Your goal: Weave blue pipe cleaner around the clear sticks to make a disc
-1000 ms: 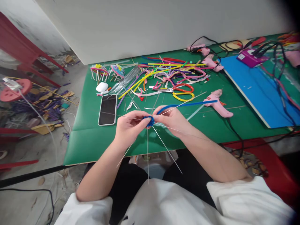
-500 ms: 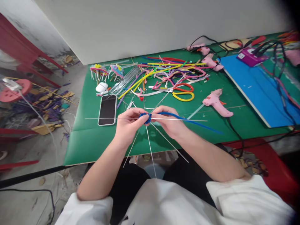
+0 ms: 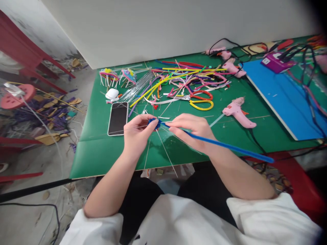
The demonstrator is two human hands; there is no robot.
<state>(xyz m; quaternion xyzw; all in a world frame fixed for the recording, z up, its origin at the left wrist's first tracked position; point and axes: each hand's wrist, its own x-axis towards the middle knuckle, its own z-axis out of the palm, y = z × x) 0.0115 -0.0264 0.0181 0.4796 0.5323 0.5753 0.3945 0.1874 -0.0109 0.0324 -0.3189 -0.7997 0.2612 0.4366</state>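
My left hand point(image 3: 139, 131) pinches a small blue fuzzy hub point(image 3: 157, 123) between thumb and fingers. Thin white rods point(image 3: 166, 149) spread out from this hub like spokes, several of them pointing down past the table edge. Closed around a blue pipe cleaner point(image 3: 230, 147), my right hand point(image 3: 191, 131) is just to the right of the hub. One end of the pipe cleaner runs to the hub, and its long free tail slants down over the right wrist. The fingers of the right hand partly hide the rods on that side.
Beyond the hands lie scissors point(image 3: 201, 100), a heap of coloured pipe cleaners point(image 3: 189, 76) and clear sticks point(image 3: 139, 87). A phone point(image 3: 118, 119) is at left, a pink glue gun point(image 3: 238, 112) at right. Farther right, a purple power block point(image 3: 278, 62) with cables rests on a blue board point(image 3: 283, 109).
My right hand has moved right, away from the hub, and the blue pipe cleaner's tail now reaches farther right and lower. The spoked piece has turned and shifted slightly left.
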